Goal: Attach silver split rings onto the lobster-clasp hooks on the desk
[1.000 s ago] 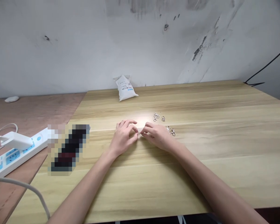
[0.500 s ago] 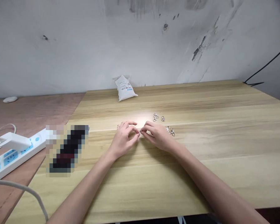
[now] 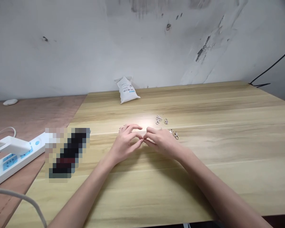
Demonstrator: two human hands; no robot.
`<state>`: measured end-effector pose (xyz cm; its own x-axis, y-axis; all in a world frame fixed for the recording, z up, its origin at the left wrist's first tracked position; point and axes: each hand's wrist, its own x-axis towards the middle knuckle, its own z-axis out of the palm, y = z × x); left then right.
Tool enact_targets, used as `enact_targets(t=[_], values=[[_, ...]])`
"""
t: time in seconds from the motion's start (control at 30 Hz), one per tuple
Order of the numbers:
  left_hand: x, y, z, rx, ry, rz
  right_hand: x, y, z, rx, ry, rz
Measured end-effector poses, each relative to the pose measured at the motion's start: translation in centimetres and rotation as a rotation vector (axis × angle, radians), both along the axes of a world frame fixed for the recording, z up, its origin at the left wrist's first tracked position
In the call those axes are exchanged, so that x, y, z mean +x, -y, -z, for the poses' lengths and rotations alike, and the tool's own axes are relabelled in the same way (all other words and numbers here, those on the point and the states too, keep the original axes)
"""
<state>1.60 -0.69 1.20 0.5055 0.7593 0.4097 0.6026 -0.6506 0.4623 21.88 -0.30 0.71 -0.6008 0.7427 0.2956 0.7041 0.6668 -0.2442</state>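
My left hand [image 3: 127, 142] and my right hand [image 3: 160, 141] meet fingertip to fingertip over the middle of the wooden table [image 3: 204, 171]. Thumb and forefinger of each are pinched together at one spot, and whatever sits between them is too small and covered to name. The other fingers of my left hand are loosely curved. Just beyond my right hand lie silver lobster-clasp hooks: a small cluster [image 3: 158, 119], a separate clasp [image 3: 166, 121], and another clasp [image 3: 176, 135] close to the right wrist. Part of that nearer group is hidden behind the hand.
A white plastic package [image 3: 127, 90] with a label lies at the back near the wall. On the left are a blurred-out dark flat object [image 3: 70, 152], a white power strip [image 3: 14, 160] with a plugged-in charger [image 3: 14, 145], and a grey cable [image 3: 26, 198].
The two hands have come slightly closer, so the fingertips now touch where a small gap with a tiny shiny bit showed before. The view has shifted very slightly.
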Motion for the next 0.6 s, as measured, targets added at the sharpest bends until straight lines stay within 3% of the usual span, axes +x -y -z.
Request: enact_targets(t=[0.17,0.4,0.5,0.6], values=[[0.0,0.0,-0.6,-0.254,0.268,-0.090,0.0,-0.2,0.1,0.011,-0.275,-0.027],[1.5,0.1,0.7,-0.538,0.637,-0.224,-1.3,0.5,0.3,0.175,-0.300,0.100],[1.5,0.2,0.5,-0.555,0.594,-0.191,-1.1,0.5,0.1,0.160,-0.286,0.083],[0.8,0.3,-0.1,-0.430,0.373,-0.163,-0.5,0.3,-0.1,0.086,-0.219,0.031]])
